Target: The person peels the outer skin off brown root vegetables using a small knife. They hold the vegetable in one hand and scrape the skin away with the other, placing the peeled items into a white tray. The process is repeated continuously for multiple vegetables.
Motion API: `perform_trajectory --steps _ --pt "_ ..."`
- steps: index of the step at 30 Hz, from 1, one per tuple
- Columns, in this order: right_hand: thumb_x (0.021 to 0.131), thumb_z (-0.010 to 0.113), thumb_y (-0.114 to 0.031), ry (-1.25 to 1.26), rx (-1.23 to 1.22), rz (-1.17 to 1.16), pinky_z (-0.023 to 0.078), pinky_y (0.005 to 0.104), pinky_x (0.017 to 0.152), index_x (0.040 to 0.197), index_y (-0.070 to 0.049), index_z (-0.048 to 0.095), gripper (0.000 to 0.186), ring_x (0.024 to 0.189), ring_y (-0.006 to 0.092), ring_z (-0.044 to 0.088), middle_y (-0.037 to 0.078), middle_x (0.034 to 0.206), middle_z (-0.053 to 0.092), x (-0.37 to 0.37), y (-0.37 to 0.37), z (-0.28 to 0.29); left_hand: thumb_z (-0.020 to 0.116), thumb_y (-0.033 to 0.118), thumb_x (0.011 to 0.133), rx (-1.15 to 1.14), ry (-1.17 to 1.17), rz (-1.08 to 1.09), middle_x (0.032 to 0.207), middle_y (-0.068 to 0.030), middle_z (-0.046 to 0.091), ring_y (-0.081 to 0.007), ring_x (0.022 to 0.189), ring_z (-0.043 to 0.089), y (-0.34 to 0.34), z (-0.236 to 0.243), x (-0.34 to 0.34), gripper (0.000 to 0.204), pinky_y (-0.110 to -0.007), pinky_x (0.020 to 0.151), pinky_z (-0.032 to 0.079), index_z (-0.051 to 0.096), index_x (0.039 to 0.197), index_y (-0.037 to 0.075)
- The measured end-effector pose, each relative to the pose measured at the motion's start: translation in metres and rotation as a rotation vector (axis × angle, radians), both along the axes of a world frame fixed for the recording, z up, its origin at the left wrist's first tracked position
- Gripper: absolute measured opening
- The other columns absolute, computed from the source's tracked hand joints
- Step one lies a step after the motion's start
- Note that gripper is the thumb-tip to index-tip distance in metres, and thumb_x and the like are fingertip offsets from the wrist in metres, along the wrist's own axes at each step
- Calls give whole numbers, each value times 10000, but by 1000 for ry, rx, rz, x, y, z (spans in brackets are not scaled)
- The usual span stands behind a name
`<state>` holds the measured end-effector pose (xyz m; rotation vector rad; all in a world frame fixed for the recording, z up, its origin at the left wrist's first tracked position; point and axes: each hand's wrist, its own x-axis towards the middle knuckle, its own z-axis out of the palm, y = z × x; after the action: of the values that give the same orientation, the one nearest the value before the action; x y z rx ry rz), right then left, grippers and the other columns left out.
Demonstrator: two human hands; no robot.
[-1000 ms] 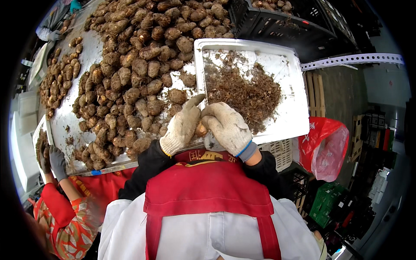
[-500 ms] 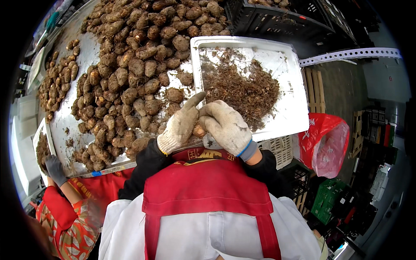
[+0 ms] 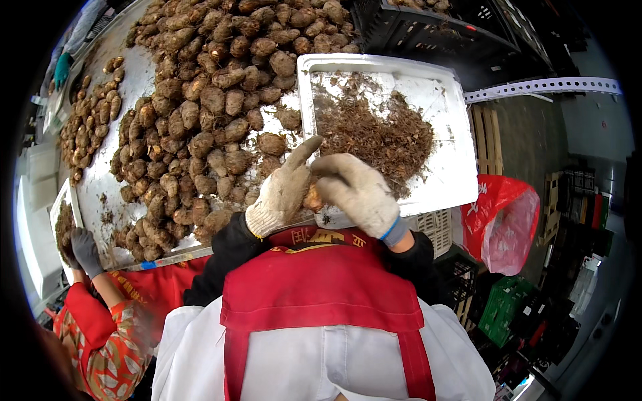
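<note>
Both my hands wear whitish knit gloves with soiled fingers and meet at the table's near edge, beside a white foam tray [image 3: 455,160]. My left hand [image 3: 281,190] is closed around a small brown taro [image 3: 312,199], its index finger stretched toward the tray's rim. Over the same taro bends my right hand [image 3: 358,190], fingers curled inward and slightly blurred; its fingertips are partly hidden, and what they pinch cannot be made out. Dry brown root fibres [image 3: 374,134] are heaped in the tray. Many hairy taros [image 3: 200,110] lie piled to the left.
Black crates [image 3: 435,33] stand behind the tray. A red plastic bag [image 3: 498,220] and a pale slatted crate [image 3: 433,230] are to the right. At lower left, another person's grey-gloved hand [image 3: 85,250] is at a smaller tray of fibres.
My right hand has shifted slightly right and its curled fingers have lifted a little, showing more of the taro. My left hand keeps its hold. The other person's hand has moved up slightly.
</note>
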<state>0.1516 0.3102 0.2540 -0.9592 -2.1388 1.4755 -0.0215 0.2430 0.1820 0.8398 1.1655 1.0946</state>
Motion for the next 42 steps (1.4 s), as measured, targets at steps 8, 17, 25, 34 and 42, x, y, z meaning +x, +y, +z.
perform_trajectory --steps 8,17,25,34,42 --pt "961 513 -243 -310 16 -185 521 423 845 1060 -24 661 282 954 351 658 180 1017 672 4 9 -17 628 409 977 155 -84 15 1584 -159 319 -170 1297 501 -2 7 -3 797 -291 1030 468 253 1552 2" --pt "941 555 -179 -38 -199 -81 528 381 784 1064 19 642 249 886 297 657 170 956 660 -2 -3 10 386 91 1015 23 -155 25 1528 -140 416 -216 1394 406 6 27 2 518 -280 1144 334 323 1520 -5" --pt "931 589 -230 -135 -199 -367 547 378 737 1063 20 651 289 812 240 674 154 938 672 13 -3 -8 332 490 1082 -243 -548 237 952 -35 667 -80 728 589 9 21 4 581 -206 611 485 597 1288 16" --pt "858 703 -198 -57 434 -152 535 418 781 1022 -66 686 211 879 351 645 161 1013 630 -12 -2 -12 422 478 1063 -85 -339 166 819 10 612 -43 609 528 -6 -2 11 462 -194 484 390 616 1130 63" --pt "881 674 -177 -168 351 -187 535 430 745 1008 -90 680 154 864 351 650 147 979 636 -3 -24 -9 482 457 1047 -272 -383 533 967 -48 629 -82 677 586 -7 6 22 441 -206 478 458 564 1279 91"
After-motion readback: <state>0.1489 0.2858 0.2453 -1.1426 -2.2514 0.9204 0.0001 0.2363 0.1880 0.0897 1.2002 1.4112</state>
